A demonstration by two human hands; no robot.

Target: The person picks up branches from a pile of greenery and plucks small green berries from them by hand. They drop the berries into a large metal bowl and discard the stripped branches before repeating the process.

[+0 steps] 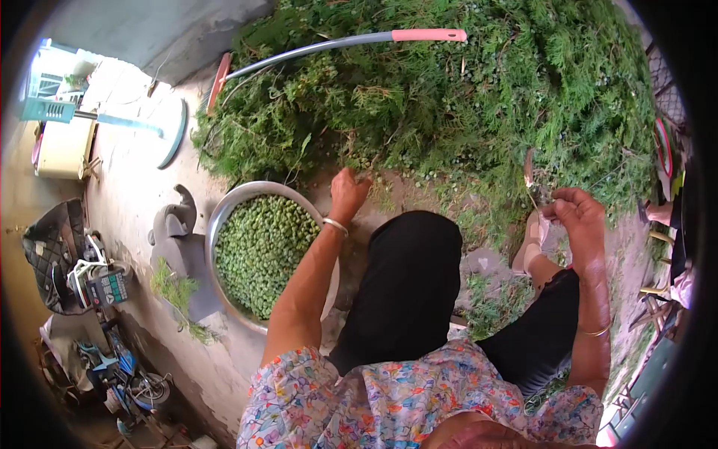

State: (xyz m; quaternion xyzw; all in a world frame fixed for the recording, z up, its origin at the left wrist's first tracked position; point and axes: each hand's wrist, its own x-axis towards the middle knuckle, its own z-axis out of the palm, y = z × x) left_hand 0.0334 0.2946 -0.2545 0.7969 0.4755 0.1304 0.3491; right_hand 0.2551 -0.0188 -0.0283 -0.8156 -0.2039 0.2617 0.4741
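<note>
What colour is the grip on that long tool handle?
Pinkish-salmon grip on a grey handle, seen in the head view.
</note>
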